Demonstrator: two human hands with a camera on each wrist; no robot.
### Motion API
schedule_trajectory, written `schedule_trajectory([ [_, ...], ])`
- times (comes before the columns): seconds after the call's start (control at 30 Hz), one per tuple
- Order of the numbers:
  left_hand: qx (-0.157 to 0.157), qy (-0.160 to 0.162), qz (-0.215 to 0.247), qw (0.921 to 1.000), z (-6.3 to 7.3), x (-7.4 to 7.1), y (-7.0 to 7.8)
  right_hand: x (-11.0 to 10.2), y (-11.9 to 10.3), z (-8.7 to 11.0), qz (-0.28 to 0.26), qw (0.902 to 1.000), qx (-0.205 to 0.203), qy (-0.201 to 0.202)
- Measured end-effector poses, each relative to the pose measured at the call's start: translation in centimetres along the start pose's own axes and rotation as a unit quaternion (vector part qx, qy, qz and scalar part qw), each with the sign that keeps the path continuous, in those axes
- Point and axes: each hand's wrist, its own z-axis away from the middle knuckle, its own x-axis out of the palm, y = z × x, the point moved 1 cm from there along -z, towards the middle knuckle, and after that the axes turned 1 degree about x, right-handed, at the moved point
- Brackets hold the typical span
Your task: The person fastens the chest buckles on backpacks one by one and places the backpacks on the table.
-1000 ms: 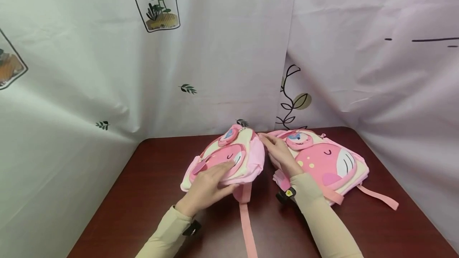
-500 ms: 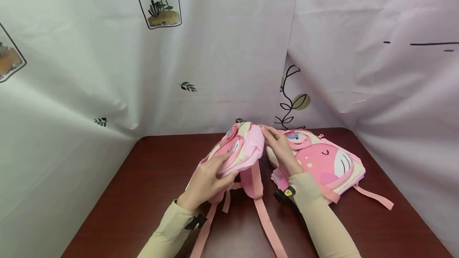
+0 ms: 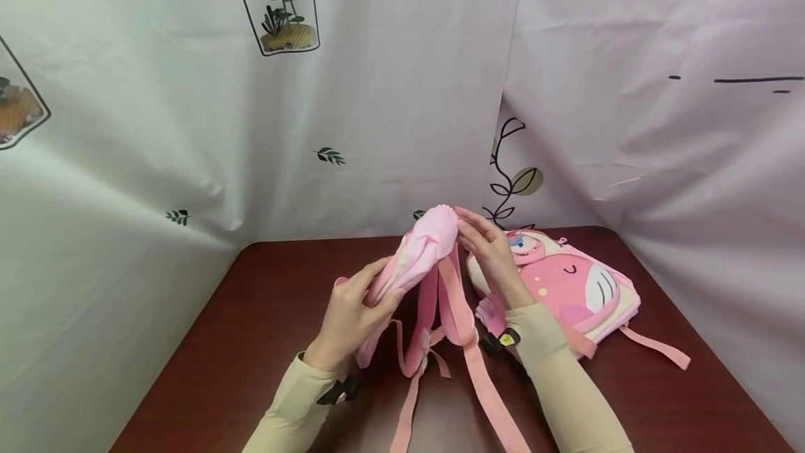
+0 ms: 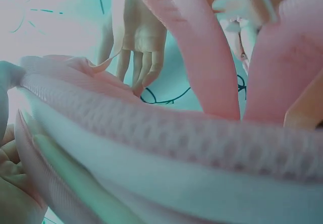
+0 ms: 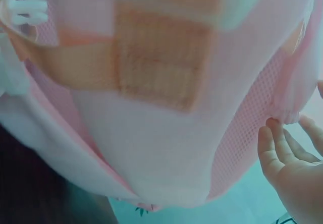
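A pink child's backpack point(image 3: 418, 247) is tilted up over the table, with its pale pink side turned toward the head camera. My left hand point(image 3: 349, 317) grips its lower left edge, fingers on the far side and thumb on the near side. My right hand point(image 3: 497, 261) is at the upper right edge; in the right wrist view its thumb and fingertips pinch the gathered rim of the side pocket point(image 5: 303, 72). Pink shoulder straps point(image 3: 458, 306) hang underneath. The left wrist view shows the mesh edging point(image 4: 176, 135) close up. The whale front is mostly hidden.
A second pink backpack point(image 3: 566, 285) with a whale face lies at the right, partly behind my right forearm. One of its straps point(image 3: 657, 347) trails over the dark red table point(image 3: 251, 341). A printed white curtain point(image 3: 402, 89) encloses the table's back and sides.
The backpack has turned from its whale front to its side and lifted, so more straps hang into view. Both hands keep hold of it; the second backpack stays put.
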Motion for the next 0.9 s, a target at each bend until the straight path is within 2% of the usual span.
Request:
schedule_trajectory([
  [0.2, -0.023, -0.002, -0.004, 0.9997, -0.1, -0.8, 0.1, 0.6, -0.5, 0.2, 0.002, 0.9995, -0.028, -0.013],
  [0.3, -0.031, -0.011, 0.002, 0.9995, 0.1, -1.2, 0.1, 0.9, -0.4, 0.3, 0.007, 0.9995, -0.029, -0.015],
  [0.6, -0.07, -0.031, 0.016, 0.997, 0.3, -2.4, -0.1, 2.5, -0.1, -0.2, -0.007, 0.9982, -0.025, -0.054],
  [0.73, -0.071, -0.048, 0.009, 0.9963, 0.0, -2.9, 0.0, 3.2, 0.0, -0.6, 0.005, 0.9984, -0.023, -0.051],
  [0.9, -0.057, -0.061, -0.011, 0.9964, -0.4, -3.6, 0.2, 4.4, 0.4, -1.1, 0.007, 0.9985, -0.027, -0.046],
])
